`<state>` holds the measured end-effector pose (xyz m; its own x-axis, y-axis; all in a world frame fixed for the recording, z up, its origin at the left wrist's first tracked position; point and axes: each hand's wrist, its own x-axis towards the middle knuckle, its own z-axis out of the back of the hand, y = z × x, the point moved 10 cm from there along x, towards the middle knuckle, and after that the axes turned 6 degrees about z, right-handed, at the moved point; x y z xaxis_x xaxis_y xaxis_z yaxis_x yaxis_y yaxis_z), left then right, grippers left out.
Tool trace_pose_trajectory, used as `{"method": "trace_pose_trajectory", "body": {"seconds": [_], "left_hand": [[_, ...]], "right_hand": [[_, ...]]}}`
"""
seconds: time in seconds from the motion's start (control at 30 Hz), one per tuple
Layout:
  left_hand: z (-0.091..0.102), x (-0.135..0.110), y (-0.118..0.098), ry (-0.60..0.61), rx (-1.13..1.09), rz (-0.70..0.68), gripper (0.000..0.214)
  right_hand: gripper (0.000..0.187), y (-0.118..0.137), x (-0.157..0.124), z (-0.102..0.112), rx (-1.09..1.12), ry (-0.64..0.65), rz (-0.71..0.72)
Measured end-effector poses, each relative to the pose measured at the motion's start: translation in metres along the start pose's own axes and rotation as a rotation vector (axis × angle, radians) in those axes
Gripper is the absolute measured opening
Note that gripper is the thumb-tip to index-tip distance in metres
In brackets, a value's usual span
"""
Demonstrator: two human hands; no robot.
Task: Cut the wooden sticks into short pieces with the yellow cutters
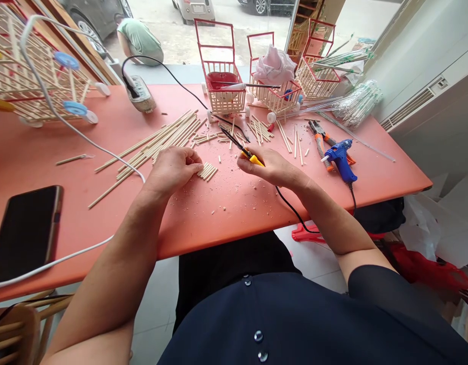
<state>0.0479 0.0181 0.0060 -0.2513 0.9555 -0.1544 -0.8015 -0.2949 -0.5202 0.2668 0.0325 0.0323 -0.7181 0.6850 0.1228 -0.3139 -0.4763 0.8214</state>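
Note:
My left hand (176, 168) rests low over the table, thumb and fingers closed at the left end of a small row of short wooden sticks (208, 172). The fingers partly cover that row. To the right, my right hand (271, 165) is wrapped around yellow-handled scissors (239, 144), whose dark, pointed blades aim up and left; the palm hides most of the handles. Long wooden sticks (161, 139) lie in a loose pile beyond my left hand. More cut sticks (259, 130) are scattered behind the scissors.
Small stick-built carts (226, 99) stand along the back; another large one (39, 76) is at left. Pliers (319, 142) and a blue glue gun (342, 158) lie right. A phone (26, 230), white cable (77, 137) and power strip (140, 94) are left. A person (138, 43) crouches outside.

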Motion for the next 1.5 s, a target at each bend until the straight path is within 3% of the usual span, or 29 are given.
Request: {"method": "trace_pose_trajectory", "body": {"seconds": [0.43,0.67,0.87,1.0,1.23,1.33,1.5], "left_hand": [[-0.003,-0.002,-0.009,0.032,0.046,-0.025,0.015],[-0.005,-0.001,-0.017,0.027,0.201,-0.028,0.005],[-0.005,0.005,-0.012,-0.004,0.232,-0.050,0.010],[0.009,0.004,-0.001,-0.071,-0.071,-0.012,0.004],[-0.004,-0.008,-0.003,0.178,-0.814,0.042,0.030],[-0.006,-0.014,-0.012,0.223,-0.935,0.018,0.034],[-0.004,-0.022,-0.026,0.198,-0.993,-0.088,0.035]], "right_hand": [[0.058,0.000,0.001,-0.002,-0.025,0.015,0.001],[0.061,0.000,0.001,-0.002,-0.023,0.015,-0.001],[0.061,0.001,0.001,-0.002,-0.032,0.013,0.000],[0.059,0.001,0.002,-0.002,-0.029,0.011,0.022],[0.061,0.000,0.002,-0.004,-0.043,0.032,0.013],[0.059,-0.003,0.001,-0.006,-0.084,0.054,-0.004],[0.056,-0.001,0.001,-0.008,-0.167,0.046,0.009]]}}
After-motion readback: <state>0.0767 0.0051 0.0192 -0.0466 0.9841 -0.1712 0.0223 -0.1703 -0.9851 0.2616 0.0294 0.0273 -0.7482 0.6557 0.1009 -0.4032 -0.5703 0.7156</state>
